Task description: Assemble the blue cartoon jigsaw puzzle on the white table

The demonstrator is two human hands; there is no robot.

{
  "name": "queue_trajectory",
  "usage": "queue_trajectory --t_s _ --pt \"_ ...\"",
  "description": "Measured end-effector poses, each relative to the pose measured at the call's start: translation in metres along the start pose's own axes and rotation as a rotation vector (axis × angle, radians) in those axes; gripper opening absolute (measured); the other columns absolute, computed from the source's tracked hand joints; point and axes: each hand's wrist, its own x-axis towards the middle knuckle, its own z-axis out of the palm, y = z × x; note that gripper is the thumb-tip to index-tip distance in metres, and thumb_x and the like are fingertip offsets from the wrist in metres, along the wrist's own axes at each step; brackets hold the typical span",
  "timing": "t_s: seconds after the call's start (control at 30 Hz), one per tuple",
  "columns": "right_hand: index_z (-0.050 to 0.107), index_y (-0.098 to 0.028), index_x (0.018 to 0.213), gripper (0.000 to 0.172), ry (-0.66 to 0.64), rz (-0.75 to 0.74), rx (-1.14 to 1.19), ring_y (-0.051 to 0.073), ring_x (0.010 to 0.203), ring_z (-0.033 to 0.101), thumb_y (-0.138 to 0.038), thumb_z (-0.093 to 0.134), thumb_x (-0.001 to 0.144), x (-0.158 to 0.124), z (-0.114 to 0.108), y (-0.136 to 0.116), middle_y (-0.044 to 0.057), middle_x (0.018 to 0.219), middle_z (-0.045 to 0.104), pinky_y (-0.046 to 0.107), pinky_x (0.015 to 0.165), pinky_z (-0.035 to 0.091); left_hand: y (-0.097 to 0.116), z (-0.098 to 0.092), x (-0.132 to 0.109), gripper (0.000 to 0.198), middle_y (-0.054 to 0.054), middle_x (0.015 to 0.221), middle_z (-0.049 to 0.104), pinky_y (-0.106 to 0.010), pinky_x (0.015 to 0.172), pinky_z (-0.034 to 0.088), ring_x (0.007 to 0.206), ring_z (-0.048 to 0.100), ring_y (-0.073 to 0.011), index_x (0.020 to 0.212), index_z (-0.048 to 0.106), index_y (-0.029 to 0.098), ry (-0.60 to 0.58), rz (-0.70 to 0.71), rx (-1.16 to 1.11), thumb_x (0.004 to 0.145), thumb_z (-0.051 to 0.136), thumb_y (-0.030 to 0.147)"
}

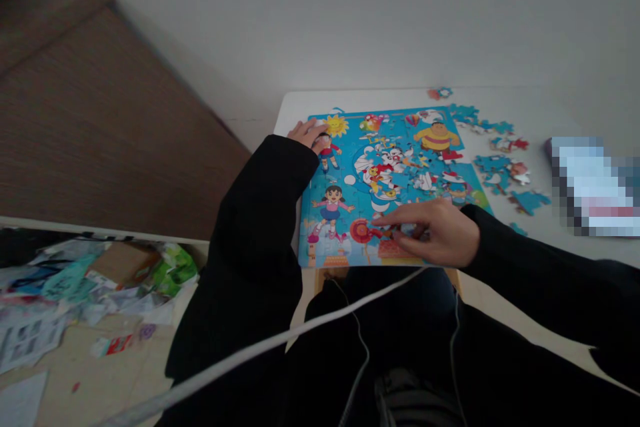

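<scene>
Jigsaw puzzle (357, 197) looks light, stiff, best gripped by edges; left hand (307, 133) lies loosely spread, right hand (443, 233) half-curled, hold unclear.

Black, loose and long-sleeved: that is what we see worn here.
We find the left sleeve (255, 207) wide and bulky, plain matte black with soft folds, reaching down to the bare left hand (307, 133). The right sleeve (540, 287) is the same black, ending at the wrist of the bare right hand (435, 233). Below, we make out black clothing (325, 337) and a dark bluish patch of cloth (405, 297) over the lap. Two thin grey cords hang down the front, and a thicker whitish cord (280, 339) crosses before the body; whether these cords belong to the outfit, we cannot tell.
</scene>
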Motion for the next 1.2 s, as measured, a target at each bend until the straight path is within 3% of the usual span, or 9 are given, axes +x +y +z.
queue_trajectory --t_s 0.2,0.47,0.6,0.73,0.83,1.0,1.2 --pt "0.065 -0.024 0.109 0.03 0.013 -0.147 -0.252 0.014 0.079 0.064 -0.023 0.043 0.09 -0.012 0.008 0.001 0.004 0.089 0.07 0.025 0.069 0.048 0.001 0.001 -0.001 0.045 -0.003 0.142 0.037 -0.053 0.111 0.02 0.133 0.029 -0.0291 0.13 0.046 0.03 0.01 -0.01 -0.028 0.089 0.04 0.048" --pt "0.068 -0.021 0.087 0.024 0.155 -0.3 -0.64 0.015 0.067 0.056 -0.018 0.044 0.09 -0.016 0.033 -0.014 0.002 0.07 0.065 0.029 0.056 0.04 0.0 0.002 -0.001 0.044 0.001 0.142 0.038 -0.05 0.111 0.023 0.134 0.028 -0.0293 0.129 0.046 0.034 0.029 -0.033 -0.021 0.088 0.04 0.051" --pt "0.067 -0.021 0.085 0.024 0.273 -0.321 -0.611 0.014 0.062 0.054 -0.016 0.044 0.09 -0.017 0.052 -0.013 0.001 0.065 0.063 0.03 0.052 0.039 -0.002 0.002 -0.001 0.044 0.002 0.141 0.038 -0.049 0.113 0.021 0.133 0.029 -0.0276 0.129 0.047 0.035 0.028 -0.018 -0.028 0.088 0.04 0.051" --pt "0.065 -0.018 0.1 0.023 0.333 -0.341 -0.477 0.012 0.055 0.055 -0.024 0.044 0.091 -0.018 0.065 -0.007 -0.001 0.061 0.063 0.027 0.051 0.043 -0.001 0.002 -0.001 0.045 0.0 0.141 0.038 -0.051 0.112 0.02 0.133 0.028 -0.0281 0.129 0.046 0.032 0.03 -0.004 -0.035 0.089 0.039 0.05" --pt "0.061 -0.017 0.11 0.027 0.335 -0.282 -0.394 0.009 0.056 0.056 -0.03 0.049 0.09 -0.019 0.057 -0.004 -0.002 0.067 0.065 0.024 0.053 0.044 0.001 0.001 -0.001 0.044 0.0 0.142 0.038 -0.051 0.111 0.021 0.133 0.029 -0.0283 0.129 0.047 0.032 0.023 -0.014 -0.017 0.088 0.041 0.049" --pt "0.068 -0.022 0.097 0.019 0.322 -0.269 -0.443 0.011 0.074 0.059 -0.03 0.056 0.085 -0.021 0.037 0.003 0.001 0.086 0.068 0.023 0.065 0.048 0.006 -0.001 -0.001 0.044 -0.002 0.143 0.036 -0.049 0.112 0.022 0.133 0.029 -0.0277 0.13 0.045 0.028 0.004 -0.027 0.022 0.09 0.04 0.045" --pt "0.069 -0.02 0.093 0.016 0.335 -0.314 -0.45 0.015 0.086 0.06 -0.024 0.056 0.085 -0.022 0.042 0.007 0.001 0.098 0.07 0.028 0.075 0.051 0.013 -0.005 -0.003 0.043 -0.005 0.144 0.033 -0.048 0.113 0.019 0.134 0.026 -0.0278 0.131 0.044 0.021 -0.027 -0.044 0.043 0.093 0.041 0.041"
